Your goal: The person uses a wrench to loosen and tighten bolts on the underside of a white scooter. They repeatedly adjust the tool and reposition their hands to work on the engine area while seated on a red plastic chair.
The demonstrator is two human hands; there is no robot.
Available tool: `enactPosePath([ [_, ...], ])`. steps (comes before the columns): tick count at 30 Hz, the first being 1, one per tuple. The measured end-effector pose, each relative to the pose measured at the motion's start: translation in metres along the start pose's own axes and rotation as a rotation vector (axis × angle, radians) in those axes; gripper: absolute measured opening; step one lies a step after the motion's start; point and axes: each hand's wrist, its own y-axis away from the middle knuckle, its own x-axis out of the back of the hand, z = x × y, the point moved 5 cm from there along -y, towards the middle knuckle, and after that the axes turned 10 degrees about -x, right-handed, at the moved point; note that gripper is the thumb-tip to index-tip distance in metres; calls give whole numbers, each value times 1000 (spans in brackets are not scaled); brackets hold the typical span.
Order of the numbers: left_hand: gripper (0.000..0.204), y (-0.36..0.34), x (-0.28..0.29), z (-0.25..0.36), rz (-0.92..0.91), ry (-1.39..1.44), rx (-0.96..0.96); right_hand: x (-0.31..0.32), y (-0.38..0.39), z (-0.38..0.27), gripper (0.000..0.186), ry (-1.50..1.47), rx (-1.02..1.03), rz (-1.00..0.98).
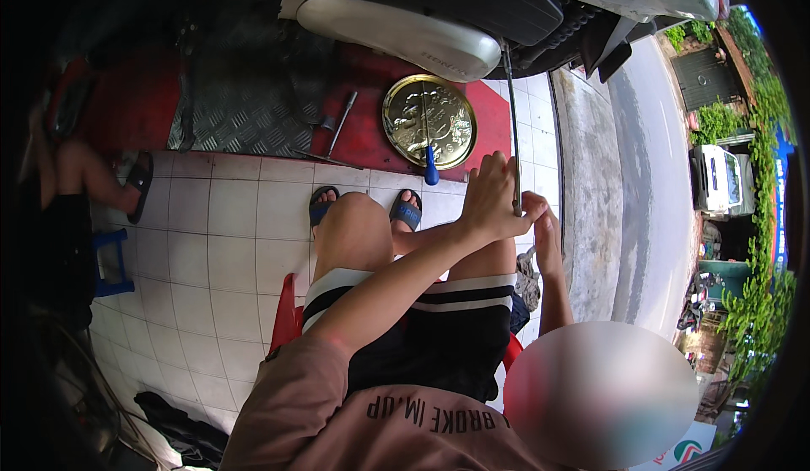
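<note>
A long-shafted metal wrench stretches from the lower side of the motorbike toward my lap. My left hand is closed at its near end, the fingers curled beside the shaft. At the same end, the fingers of my right hand are closed too; the wrench's handle is mostly hidden between both hands. On the red platform, a round gold tray with a raised pattern carries a blue-handled screwdriver, whose handle sticks out past the near rim. Left of it lies a T-handle wrench.
The red platform with a grey tread plate runs under the motorbike. Another person's leg and a blue stool are at the left. A red chair is beneath me. The road lies to the right.
</note>
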Motion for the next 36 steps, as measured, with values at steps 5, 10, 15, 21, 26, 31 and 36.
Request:
enactPosePath([
  [5, 62, -2, 2, 0, -54, 27, 6, -3, 7, 19, 38, 1, -43, 65],
  [10, 53, 1, 1, -1, -31, 150, 41, 9, -10, 7, 30, -2, -71, -265],
  [15, 47, 2, 8, -3, -83, 371, 138, 4, -14, -8, 17, -57, -58, -227],
  [21, 31, 8, 31, 10, -46, 617, 215, 6, -15, 15, 24, -563, -27, -180],
  [26, 11, -17, 55, 53, -173, 255, -57, -47, -21, 22, 19, -1628, -101, 152],
  [31, 6, -15, 39, 90, -653, -870, -413, -49, -48, 2, 11, -1955, 89, -82],
  [36, 9, 10, 7, 95, -741, -1109, -462, -42, -55, 10, 25, -1751, 175, -111],
])
